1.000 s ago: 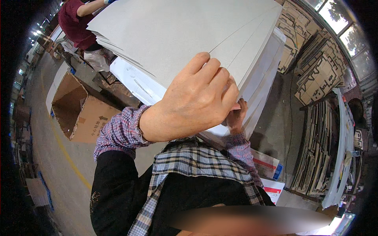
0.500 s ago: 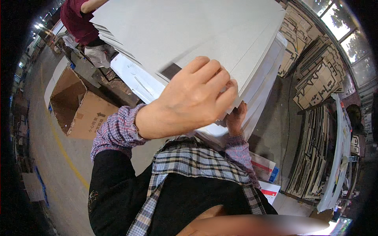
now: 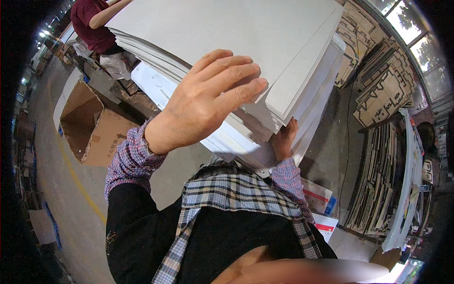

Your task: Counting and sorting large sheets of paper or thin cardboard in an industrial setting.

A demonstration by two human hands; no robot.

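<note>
So there's a big stack of pale grey card sheets (image 3: 246, 42) filling the top of the view, held up close in front of the person at chest height. Left hand (image 3: 208, 102) is flat on top near the corner, fingers spread and curled over the edge of the upper sheets. Right hand (image 3: 283, 141) is tucked underneath the lower corner, propping it from below; it's mostly hidden, so I can't tell how the fingers sit.

How far along? My read is the stack is gathered and gripped but not squared up: the sheets fan out in steps along the edges, so tidying or setting down looks undone.

The stack's long axis runs from upper left to lower right, with the near corner pointing down toward the person's plaid shirt.

Further out: an open cardboard box (image 3: 92, 125) on the floor to the left, another person in a dark red top (image 3: 94, 23) behind the stack, and die-cut card pieces (image 3: 383, 94) leaning on the right.
</note>
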